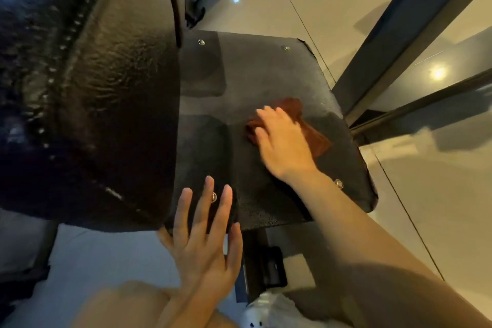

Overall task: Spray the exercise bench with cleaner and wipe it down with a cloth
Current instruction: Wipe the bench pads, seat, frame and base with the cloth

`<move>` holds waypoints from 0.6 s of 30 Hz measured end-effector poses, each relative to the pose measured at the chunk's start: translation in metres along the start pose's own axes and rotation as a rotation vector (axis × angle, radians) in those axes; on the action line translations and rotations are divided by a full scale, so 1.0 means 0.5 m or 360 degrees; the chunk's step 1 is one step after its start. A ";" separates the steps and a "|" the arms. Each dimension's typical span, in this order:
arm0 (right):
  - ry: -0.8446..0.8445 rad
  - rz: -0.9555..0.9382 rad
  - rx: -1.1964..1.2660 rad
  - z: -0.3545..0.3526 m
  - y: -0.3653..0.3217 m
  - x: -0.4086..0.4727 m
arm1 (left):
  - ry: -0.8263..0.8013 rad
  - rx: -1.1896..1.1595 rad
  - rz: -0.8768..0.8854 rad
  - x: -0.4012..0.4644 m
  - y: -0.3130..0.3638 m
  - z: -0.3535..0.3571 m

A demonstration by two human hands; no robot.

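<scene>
Nearest the camera, a bare knee [114,306] sits at the bottom edge, and beside it a white object [266,309] pokes in, too blurred to name. Just above, the left hand [205,245] is up with its back to the camera, fingers straight and spread wide, holding nothing; its fingertips overlap the near edge of the black platform [279,208], though whether they touch it is hard to tell. From the right, the bare right forearm [359,224] stretches in on a diagonal across the platform, wrist low, and the right hand [282,141] lies palm-down on the reddish-brown cloth [316,138], fingers extended and flattened over it, pressing rather than gripping; motion blur softens the fingertips. The cloth lies bunched under the palm, its free edges showing past the fingers and toward the right side of the platform. Round metal studs [338,183] mark the platform's corners. To the left, the bench's big padded black cushion [93,101] looms, its textured vinyl glossy. Beyond, dark metal frame bars [399,34] cross over pale floor tiles [266,2] that catch light reflections.
</scene>
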State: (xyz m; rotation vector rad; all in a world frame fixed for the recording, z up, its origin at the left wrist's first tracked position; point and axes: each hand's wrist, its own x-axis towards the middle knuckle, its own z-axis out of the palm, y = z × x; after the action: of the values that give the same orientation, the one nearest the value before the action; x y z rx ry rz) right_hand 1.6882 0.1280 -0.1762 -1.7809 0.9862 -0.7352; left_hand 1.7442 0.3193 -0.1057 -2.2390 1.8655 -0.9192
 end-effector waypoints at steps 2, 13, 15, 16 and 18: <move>-0.0200 -0.0526 0.0075 0.031 -0.078 0.045 | -0.0014 0.0059 0.0020 0.003 0.001 -0.002; 0.0073 0.0318 -0.0049 -0.066 0.195 0.085 | -0.0254 0.0071 0.0054 -0.001 -0.003 -0.014; 0.0039 0.0371 -0.0029 -0.049 0.141 0.090 | -0.0294 0.0064 0.0014 -0.004 -0.004 -0.013; -0.0014 0.0299 -0.0010 -0.036 0.097 0.089 | -0.0304 0.0056 0.0016 -0.005 -0.002 -0.013; -0.0118 -0.0095 0.0031 0.008 -0.014 0.069 | -0.0284 0.0024 0.0028 -0.004 -0.002 -0.015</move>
State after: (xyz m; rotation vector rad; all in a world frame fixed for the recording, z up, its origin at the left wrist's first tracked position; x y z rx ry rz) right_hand 1.7110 0.1015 -0.1692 -1.8143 0.8775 -0.7079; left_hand 1.7414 0.3235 -0.0997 -2.2110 1.7913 -0.7020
